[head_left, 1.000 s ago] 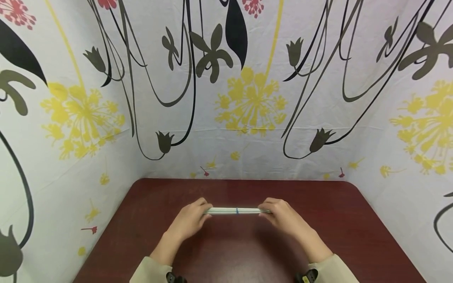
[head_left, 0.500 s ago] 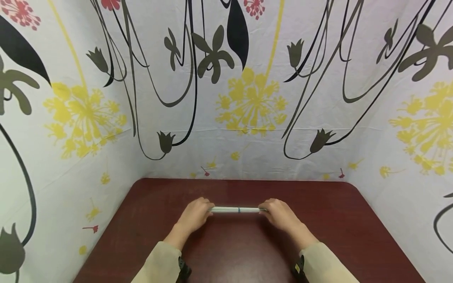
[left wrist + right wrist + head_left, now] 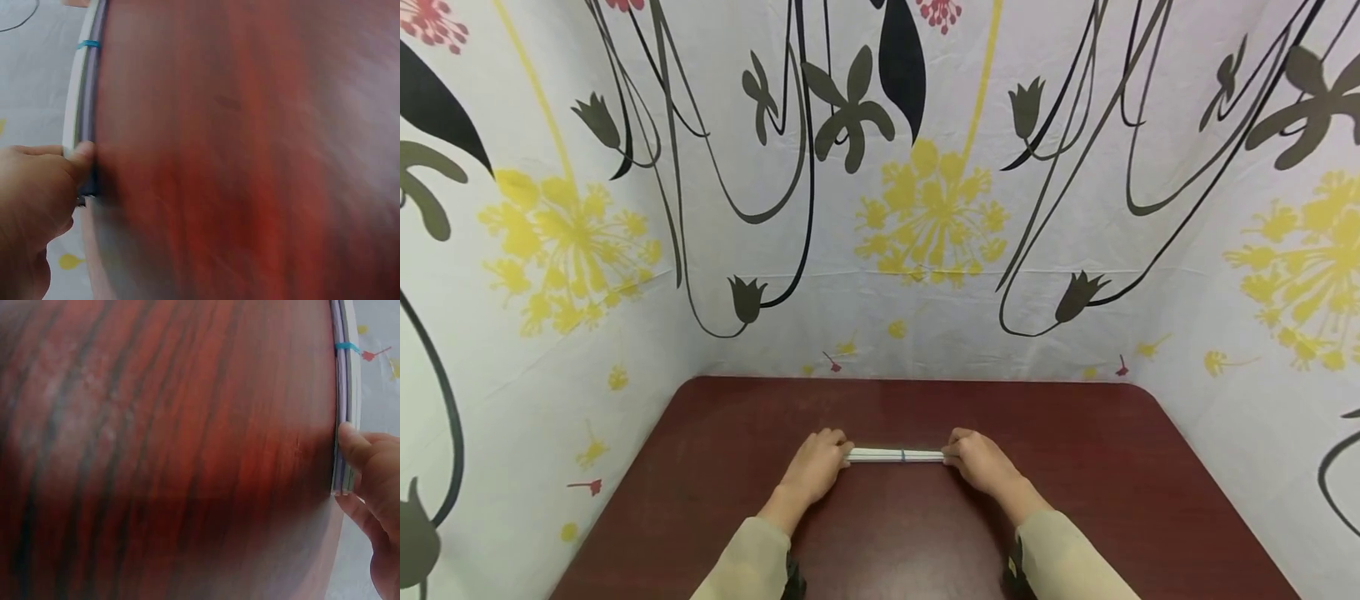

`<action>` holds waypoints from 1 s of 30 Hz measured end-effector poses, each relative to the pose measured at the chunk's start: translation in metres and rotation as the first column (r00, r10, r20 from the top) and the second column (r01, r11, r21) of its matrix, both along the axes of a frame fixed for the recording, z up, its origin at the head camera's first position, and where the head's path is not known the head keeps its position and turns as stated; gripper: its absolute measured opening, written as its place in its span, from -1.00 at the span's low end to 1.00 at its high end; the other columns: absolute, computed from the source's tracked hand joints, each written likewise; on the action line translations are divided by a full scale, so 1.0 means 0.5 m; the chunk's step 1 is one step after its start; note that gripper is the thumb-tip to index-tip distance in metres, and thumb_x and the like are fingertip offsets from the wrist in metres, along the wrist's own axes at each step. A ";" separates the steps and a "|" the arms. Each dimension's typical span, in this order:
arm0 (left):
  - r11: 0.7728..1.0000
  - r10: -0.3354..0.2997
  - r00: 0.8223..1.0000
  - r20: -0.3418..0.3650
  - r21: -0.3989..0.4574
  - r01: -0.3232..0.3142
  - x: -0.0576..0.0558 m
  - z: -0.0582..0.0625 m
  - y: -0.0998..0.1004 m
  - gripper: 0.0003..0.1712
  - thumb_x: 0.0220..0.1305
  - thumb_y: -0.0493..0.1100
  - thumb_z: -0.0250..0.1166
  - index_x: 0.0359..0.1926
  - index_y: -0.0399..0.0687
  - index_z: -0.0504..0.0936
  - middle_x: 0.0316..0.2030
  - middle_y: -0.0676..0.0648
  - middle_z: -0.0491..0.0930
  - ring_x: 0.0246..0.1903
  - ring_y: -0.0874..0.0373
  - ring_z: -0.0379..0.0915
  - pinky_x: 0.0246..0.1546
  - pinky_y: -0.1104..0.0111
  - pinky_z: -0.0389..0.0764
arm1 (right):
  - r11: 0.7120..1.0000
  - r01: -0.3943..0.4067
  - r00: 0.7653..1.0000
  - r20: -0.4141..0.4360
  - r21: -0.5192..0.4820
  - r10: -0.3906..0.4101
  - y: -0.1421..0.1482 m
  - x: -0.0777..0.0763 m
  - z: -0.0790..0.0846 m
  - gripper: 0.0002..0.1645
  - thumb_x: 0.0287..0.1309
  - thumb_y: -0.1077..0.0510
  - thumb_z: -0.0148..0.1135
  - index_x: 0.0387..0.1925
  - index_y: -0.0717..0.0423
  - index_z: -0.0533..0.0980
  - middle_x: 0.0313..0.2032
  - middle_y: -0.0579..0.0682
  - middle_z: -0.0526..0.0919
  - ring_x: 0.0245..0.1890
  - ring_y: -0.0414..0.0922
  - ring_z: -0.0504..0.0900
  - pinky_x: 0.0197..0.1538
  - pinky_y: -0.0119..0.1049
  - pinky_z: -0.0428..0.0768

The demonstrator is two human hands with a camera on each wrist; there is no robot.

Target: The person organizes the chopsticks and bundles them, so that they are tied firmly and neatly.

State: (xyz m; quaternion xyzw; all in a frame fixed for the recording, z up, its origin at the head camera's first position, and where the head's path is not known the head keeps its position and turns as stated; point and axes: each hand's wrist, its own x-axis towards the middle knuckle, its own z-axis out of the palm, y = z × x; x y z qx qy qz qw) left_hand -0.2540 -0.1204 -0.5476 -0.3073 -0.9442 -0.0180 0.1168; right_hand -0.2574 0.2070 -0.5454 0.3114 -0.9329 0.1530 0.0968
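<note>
A slim bundle of flat strips (image 3: 876, 455), white with pale purple and greenish layers, lies crosswise between my hands. A blue band (image 3: 902, 456) wraps its middle. My left hand (image 3: 815, 468) pinches the left end; in the left wrist view, the thumb of this hand (image 3: 37, 206) presses on the strips (image 3: 80, 103). At the other end, my right hand (image 3: 983, 463) pinches the strips. The right wrist view has the thumb of that hand (image 3: 378, 472) on the near face of the bundle (image 3: 342, 394). The bundle is at or just above the tabletop; exact contact cannot be told.
A dark red-brown table (image 3: 895, 533) with rounded far corners lies beneath both hands. White cloth (image 3: 940, 333) with printed flowers hangs behind it and along both sides. Dark wrist devices show at the cuffs.
Both hands have reached further forward and lowered the bundle toward the table, with their shadows now closer beneath them. A slightly shorter length of strips shows between the hands.
</note>
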 end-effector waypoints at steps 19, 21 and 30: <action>0.988 -0.018 0.961 0.274 0.150 -0.025 0.007 0.016 -0.007 -0.74 0.37 -0.12 0.30 0.04 -0.02 0.71 -0.16 0.04 0.45 -0.25 0.18 0.32 -0.25 0.34 0.46 | 0.998 0.026 0.999 0.020 -0.054 -0.025 0.007 0.019 -0.004 -0.82 0.13 0.22 0.45 -0.19 0.13 0.75 -0.33 -0.13 0.59 -0.32 -0.14 0.59 -0.29 -0.31 0.58; 0.988 -0.022 0.965 0.263 0.151 -0.019 0.006 0.015 -0.007 -0.75 0.37 -0.13 0.31 0.03 -0.02 0.72 -0.17 0.04 0.45 -0.24 0.16 0.33 -0.24 0.34 0.47 | 0.998 0.024 1.000 0.019 -0.058 -0.023 0.008 0.019 -0.004 -0.82 0.12 0.22 0.46 -0.20 0.14 0.75 -0.33 -0.13 0.58 -0.32 -0.14 0.59 -0.30 -0.31 0.58; 0.981 0.085 0.963 0.254 0.150 -0.126 0.024 0.018 0.004 -0.27 0.29 0.27 0.31 0.33 -0.02 0.53 0.20 -0.14 0.47 0.21 -0.10 0.38 0.20 -0.04 0.39 | 0.995 0.088 0.989 0.120 -0.040 -0.083 0.013 0.019 0.019 -0.53 0.21 0.01 0.41 0.07 0.19 0.66 -0.06 0.06 0.63 -0.05 0.04 0.64 -0.03 -0.02 0.62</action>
